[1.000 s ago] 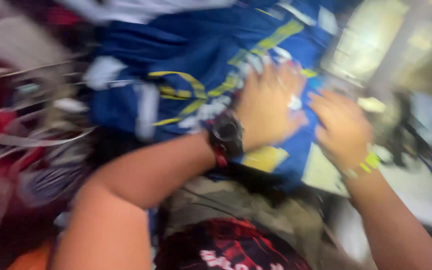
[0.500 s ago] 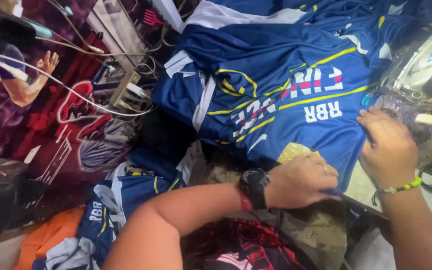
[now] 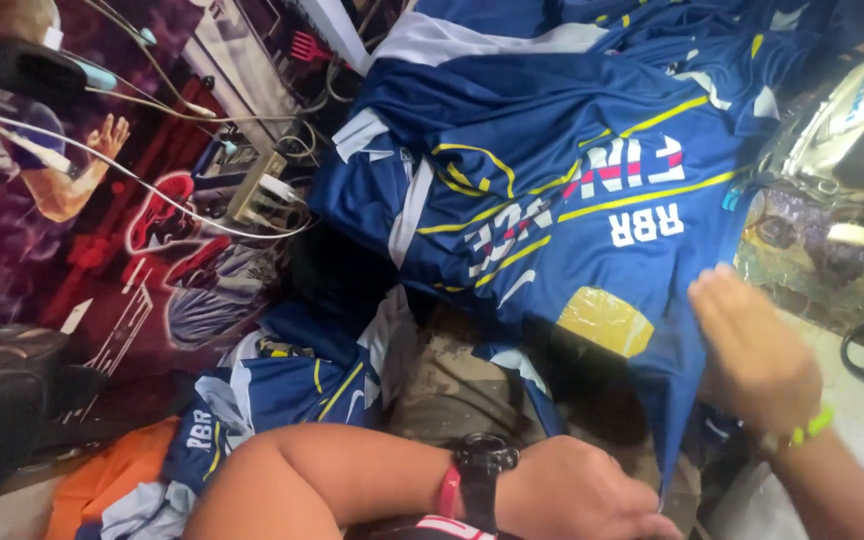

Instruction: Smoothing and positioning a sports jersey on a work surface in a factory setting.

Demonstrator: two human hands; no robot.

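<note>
A dark blue sports jersey point(image 3: 552, 180) with yellow stripes, white lettering and a yellow patch lies spread in front of me. My right hand point(image 3: 752, 350), with a green band on its wrist, hovers flat and blurred over the jersey's right edge, fingers stretched out and holding nothing. My left hand point(image 3: 572, 495), a black watch on its wrist, is low at the frame's bottom, just left of the jersey's hanging hem. Its fingers curl downward and are partly cut off, so I cannot see whether it grips the cloth.
More blue jerseys point(image 3: 292, 385) and an orange cloth point(image 3: 112, 470) are heaped at lower left. A power strip point(image 3: 257, 190) with cables sits on red and purple printed fabric point(image 3: 152, 280). A sewing machine point(image 3: 852, 120) stands at the right. My lap point(image 3: 462, 390) is below the jersey.
My left hand has slid down off the jersey's yellow patch toward the bottom edge. My right hand has dropped lower along the jersey's right side. The view has tilted down slightly.
</note>
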